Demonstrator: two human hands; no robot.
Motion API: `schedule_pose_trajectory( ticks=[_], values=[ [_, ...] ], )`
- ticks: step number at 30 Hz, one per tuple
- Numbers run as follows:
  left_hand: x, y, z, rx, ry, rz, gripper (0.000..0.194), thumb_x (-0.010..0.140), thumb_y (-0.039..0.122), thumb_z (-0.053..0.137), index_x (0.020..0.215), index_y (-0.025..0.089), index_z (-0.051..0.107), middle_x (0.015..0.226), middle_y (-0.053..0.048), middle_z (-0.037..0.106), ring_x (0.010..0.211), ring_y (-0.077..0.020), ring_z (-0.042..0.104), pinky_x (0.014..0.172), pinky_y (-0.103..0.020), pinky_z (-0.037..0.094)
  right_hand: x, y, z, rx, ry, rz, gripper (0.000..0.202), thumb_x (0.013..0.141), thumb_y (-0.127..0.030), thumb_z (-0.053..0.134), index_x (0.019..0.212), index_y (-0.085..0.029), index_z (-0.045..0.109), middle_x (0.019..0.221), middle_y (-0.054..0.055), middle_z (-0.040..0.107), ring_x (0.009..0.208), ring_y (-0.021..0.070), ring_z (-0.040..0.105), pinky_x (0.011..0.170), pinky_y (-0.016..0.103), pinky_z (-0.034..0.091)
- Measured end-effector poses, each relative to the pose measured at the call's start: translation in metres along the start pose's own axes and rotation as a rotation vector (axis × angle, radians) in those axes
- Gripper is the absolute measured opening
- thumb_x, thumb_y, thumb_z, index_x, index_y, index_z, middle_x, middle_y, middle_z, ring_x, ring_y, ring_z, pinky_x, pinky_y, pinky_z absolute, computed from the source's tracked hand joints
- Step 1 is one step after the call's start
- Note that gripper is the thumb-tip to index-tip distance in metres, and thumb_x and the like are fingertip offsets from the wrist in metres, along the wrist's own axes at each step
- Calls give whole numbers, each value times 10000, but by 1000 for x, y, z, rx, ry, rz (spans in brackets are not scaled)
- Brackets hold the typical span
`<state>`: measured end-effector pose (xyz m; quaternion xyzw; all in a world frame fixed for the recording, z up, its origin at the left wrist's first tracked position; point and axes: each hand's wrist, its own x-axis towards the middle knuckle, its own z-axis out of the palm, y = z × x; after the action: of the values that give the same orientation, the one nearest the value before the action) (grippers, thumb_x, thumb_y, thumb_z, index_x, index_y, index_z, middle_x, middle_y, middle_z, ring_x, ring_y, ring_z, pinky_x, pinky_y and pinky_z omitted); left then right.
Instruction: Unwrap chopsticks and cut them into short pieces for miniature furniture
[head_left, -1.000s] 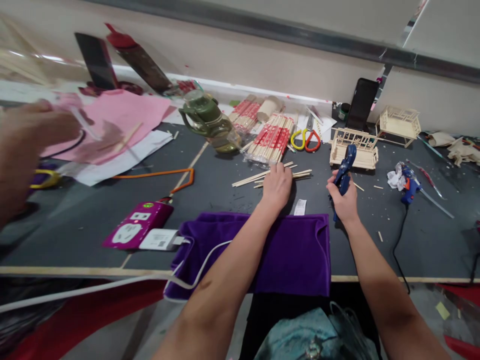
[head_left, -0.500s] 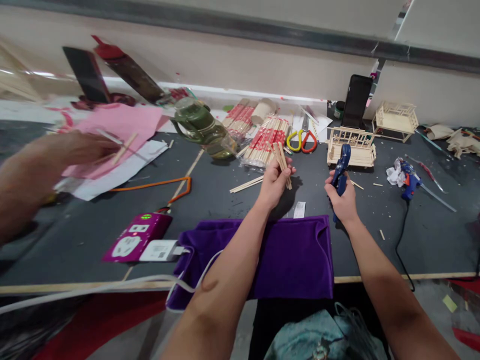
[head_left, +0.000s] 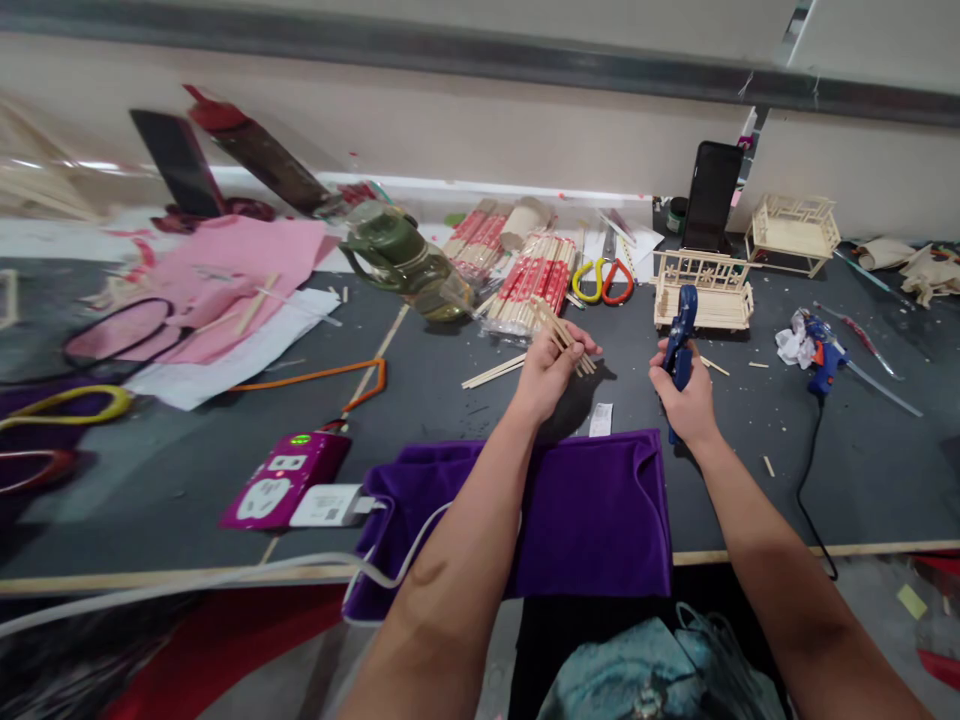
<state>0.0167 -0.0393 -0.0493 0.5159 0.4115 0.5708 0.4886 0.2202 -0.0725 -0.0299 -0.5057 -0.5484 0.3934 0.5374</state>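
Several thin wooden sticks [head_left: 556,325] are gripped in my left hand [head_left: 551,368], fanned a little and tilted above the dark table. My right hand [head_left: 686,393] is wrapped round a dark blue hand tool [head_left: 682,335], held upright. Just behind that tool stands a small bench made of sticks [head_left: 703,300]. Two or more loose sticks [head_left: 493,371] lie left of my left hand. Beyond it are packs of sticks in red-and-white wrappers [head_left: 531,280]. A purple cloth [head_left: 592,515] lies beneath my left forearm.
Scissors [head_left: 602,282], a green jug [head_left: 405,265] and an upright phone [head_left: 711,195] stand or lie at the back. A blue glue gun [head_left: 825,368] with a cord is at right, near another stick model [head_left: 795,235]. A power strip [head_left: 289,480] and white cable lie left.
The other person's arm has left the left side, where pink paper, a black cable and scissors now show. The sticks in my left hand have tilted further over.
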Motion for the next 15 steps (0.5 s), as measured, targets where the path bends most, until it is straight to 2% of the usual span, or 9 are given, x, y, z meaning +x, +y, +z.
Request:
schedule_pose_trajectory(
  ticks=[5,15],
  values=[
    [0,-2,2,38,-54,-47,276,806,381,706,930,198,540,879,-25,658,878,-189,676,908,-392,508,0,-1,0,0,6,-9,274,791,-313,640,1044,-230,576,823,-11,655,714,155,599,713,321,479],
    [-2,-6,7,-106,-61,-130,358,772,418,772,959,200,558,837,-3,626,858,-169,660,836,-325,505,-1,0,0,-12,12,-5,274,791,-300,645,1047,-228,580,844,-4,661,722,154,606,718,318,487]
  ],
)
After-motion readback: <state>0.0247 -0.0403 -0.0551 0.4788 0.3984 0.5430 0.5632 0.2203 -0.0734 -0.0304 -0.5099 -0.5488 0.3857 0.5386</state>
